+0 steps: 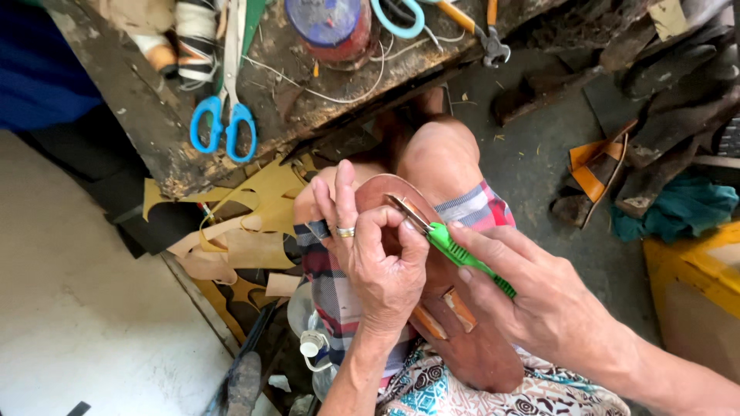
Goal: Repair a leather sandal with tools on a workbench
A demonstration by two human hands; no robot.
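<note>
Now | left hand (381, 266) pinching brown sandal sole (470, 347) | right hand (539, 296) gripping green-handled knife (451, 245) | jar (331, 27) contents unclear

left hand (381, 258) pinching, right hand (532, 296) gripping, close together

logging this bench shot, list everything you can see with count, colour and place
sandal sole: 1, brown, on the lap
cutter: 1, green handle, metal blade on the sole's toe end
scissors: 1, blue handles, on the workbench
workbench: 1, dark and worn, top
jar: 1, red with blue lid, on the bench
leather scraps: several, tan, below the bench
cloth: 1, teal, right
left hand: 1, ringed, gripping the sole
right hand: 1, holding the cutter
</note>
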